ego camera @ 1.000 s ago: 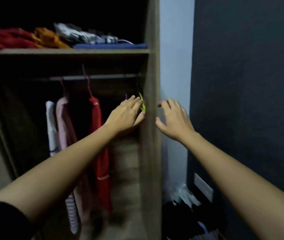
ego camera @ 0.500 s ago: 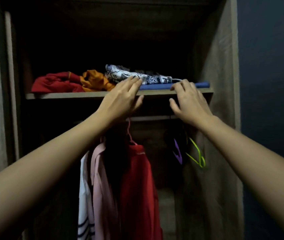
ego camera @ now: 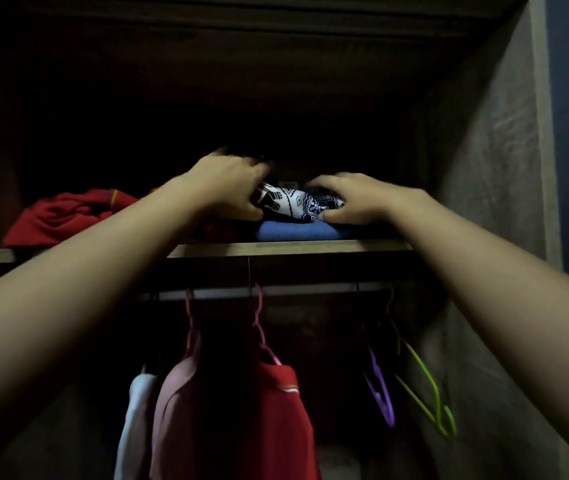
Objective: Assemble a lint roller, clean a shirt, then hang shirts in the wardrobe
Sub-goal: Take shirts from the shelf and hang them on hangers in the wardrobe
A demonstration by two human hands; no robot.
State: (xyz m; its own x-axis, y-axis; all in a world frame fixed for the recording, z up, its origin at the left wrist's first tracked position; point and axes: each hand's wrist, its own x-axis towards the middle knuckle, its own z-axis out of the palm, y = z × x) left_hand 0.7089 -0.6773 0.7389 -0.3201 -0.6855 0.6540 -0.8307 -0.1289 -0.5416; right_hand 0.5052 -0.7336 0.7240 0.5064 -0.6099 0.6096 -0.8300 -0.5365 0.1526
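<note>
Black-and-white patterned garment (ego camera: 290, 202), gripped by curled left hand (ego camera: 229, 183) and right hand (ego camera: 357, 199), atop folded blue cloth (ego camera: 297, 231), wardrobe shelf (ego camera: 293, 249).

Arms raised, left hand (ego camera: 227, 183), right hand (ego camera: 356, 199) gripping

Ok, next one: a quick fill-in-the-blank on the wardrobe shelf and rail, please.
The left hand and right hand grip a patterned garment lying on a folded garment coloured ____.
The crumpled garment at the left end of the shelf is ____.
Beside the purple hanger hangs an empty hanger coloured ____.
Missing: blue; red; green.
</note>
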